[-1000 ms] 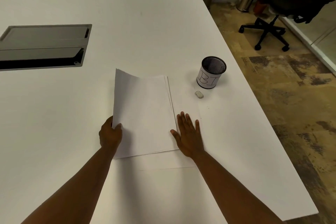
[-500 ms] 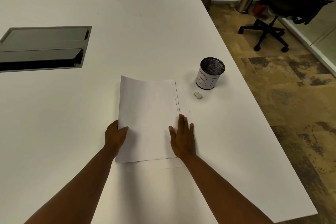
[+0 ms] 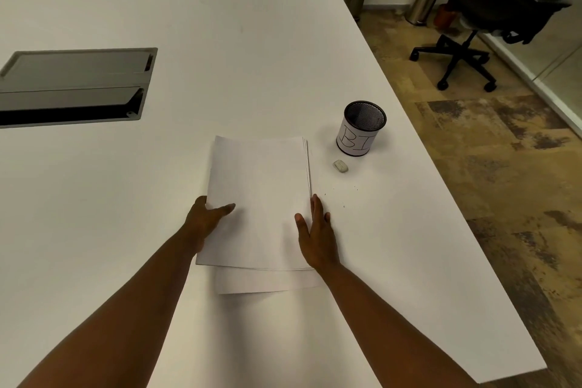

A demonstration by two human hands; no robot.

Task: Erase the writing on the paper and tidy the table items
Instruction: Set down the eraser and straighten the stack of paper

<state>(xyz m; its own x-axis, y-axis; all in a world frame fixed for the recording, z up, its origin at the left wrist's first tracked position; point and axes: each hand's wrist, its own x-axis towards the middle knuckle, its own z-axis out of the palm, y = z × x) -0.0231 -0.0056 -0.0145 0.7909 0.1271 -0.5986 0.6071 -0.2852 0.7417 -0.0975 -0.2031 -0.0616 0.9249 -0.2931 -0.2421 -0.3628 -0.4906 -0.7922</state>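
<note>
A person leans over a white table (image 3: 252, 50), both bare forearms stretched toward a stack of paper (image 3: 259, 195) lying flat near the table's right half. The left hand (image 3: 206, 220) grips the stack's left edge, thumb laid across the top sheet and the other fingers tucked out of sight beneath. The right hand (image 3: 316, 236) rests flat against the stack's right edge, fingers straight and pressed close together, thumb apart on the paper. One sheet (image 3: 267, 282) sticks out from under the stack's near end. Just beyond the stack's far right corner lies a small white eraser (image 3: 340, 166) — and behind it stands a black mesh pen cup (image 3: 360, 129), upright, wrapped in a white label with hand-drawn letters. Dark crumbs (image 3: 345, 195) speckle the tabletop — near the right hand. A grey recessed panel (image 3: 74, 85) sits in the table at far left.
</note>
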